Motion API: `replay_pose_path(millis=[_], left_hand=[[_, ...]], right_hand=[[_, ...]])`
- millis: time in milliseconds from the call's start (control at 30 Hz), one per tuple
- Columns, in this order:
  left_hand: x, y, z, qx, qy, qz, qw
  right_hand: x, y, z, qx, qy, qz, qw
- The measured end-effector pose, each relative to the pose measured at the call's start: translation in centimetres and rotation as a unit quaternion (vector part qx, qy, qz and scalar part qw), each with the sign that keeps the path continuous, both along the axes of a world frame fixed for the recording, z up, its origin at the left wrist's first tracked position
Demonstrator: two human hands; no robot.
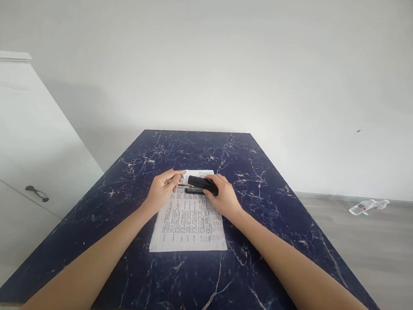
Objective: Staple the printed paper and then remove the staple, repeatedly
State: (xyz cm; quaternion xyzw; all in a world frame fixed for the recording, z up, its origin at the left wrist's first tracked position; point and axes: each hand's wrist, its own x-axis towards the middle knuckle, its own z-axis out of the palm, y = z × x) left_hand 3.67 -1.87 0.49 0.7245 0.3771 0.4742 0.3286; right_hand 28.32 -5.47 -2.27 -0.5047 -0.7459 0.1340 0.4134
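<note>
A black stapler (202, 183) lies sideways above the upper part of some printed sheets (192, 222), its lower arm parted from the top. My right hand (223, 195) grips its rear end, thumb below and fingers over the top. From its front, a thin metal rail (183, 186) sticks out to the left. My left hand (163, 185) is close to that rail with thumb and fingertips pinched together. A small greyish thing seems to be between them, too small to name.
The papers lie on a dark blue marble-patterned table (194, 285). A small light piece (151, 161) rests on it, left of the papers' top. White cabinet (17, 146) at left, wall (216, 58) behind. On the floor at right lies a clear plastic item (367, 206).
</note>
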Motion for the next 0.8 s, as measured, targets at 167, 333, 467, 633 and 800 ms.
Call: replay_pose_path(millis=[167, 333, 467, 633, 800], left_hand=[[0.1, -0.3, 0.0, -0.030, -0.028, -0.016, 0.999], [0.6, -1.6, 0.4, -0.048, -0.015, -0.092, 0.995], [1.1, -2.5, 0.2, -0.029, 0.017, -0.151, 0.988], [1.2, -2.7, 0.2, 0.012, 0.048, -0.171, 0.984], [1.0, -2.7, 0.1, 0.018, 0.060, -0.190, 0.980]], right_hand=[[0.0, 0.0, 0.2, 0.007, -0.005, -0.016, 1.000], [-0.7, -1.5, 1.9, 0.117, -0.026, 0.014, 0.993], [-1.7, -2.4, 2.1, 0.160, -0.042, 0.141, 0.976], [-1.9, -2.6, 1.8, 0.171, -0.039, 0.163, 0.971], [-1.8, -2.9, 2.2, 0.197, -0.059, 0.160, 0.965]])
